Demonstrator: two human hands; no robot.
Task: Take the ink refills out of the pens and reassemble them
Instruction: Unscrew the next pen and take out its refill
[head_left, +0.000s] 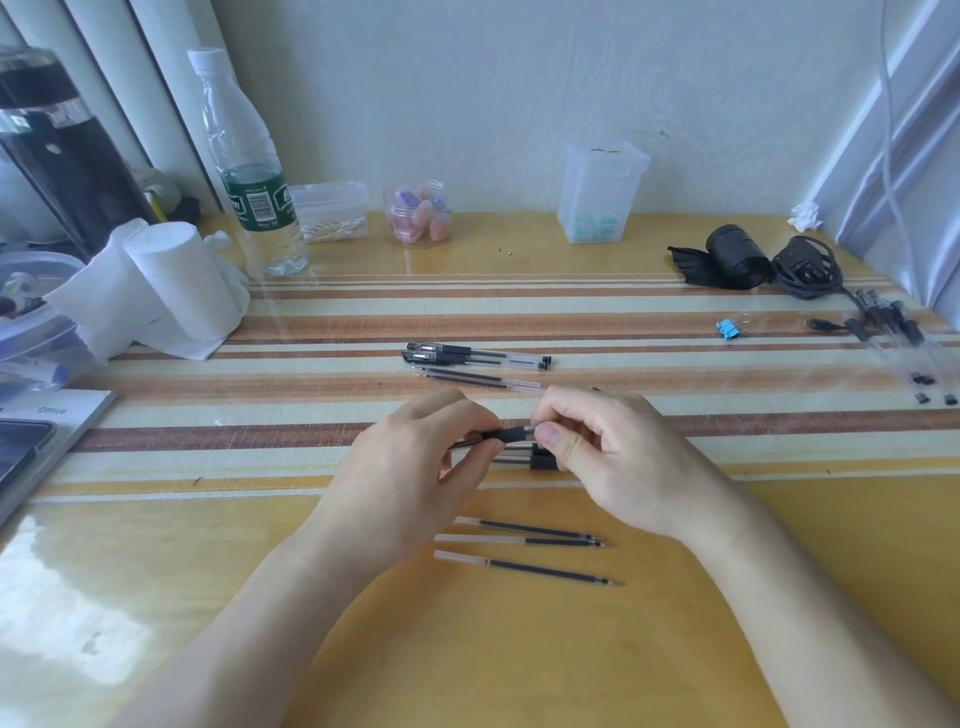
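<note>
At centre, left hand (410, 467) grips a pen (511, 434); right hand (613, 457) pinches (seemingly) its tip.

three near refills (519, 540), two capped pens (452, 350)

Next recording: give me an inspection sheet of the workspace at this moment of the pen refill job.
Surface: yellow table with a striped mat.
Job's things: one pen held between the hands; three loose refills nearer the person; two capped pens and two more refills beyond the hands.
Clutter: water bottle, tissue roll, jar, binder clip, black roll.
Grippers: left hand grips the pen's barrel; right hand pinches its grip end.
Cables: coiled black cable, far right.
Surroundings: pale wall.
</note>
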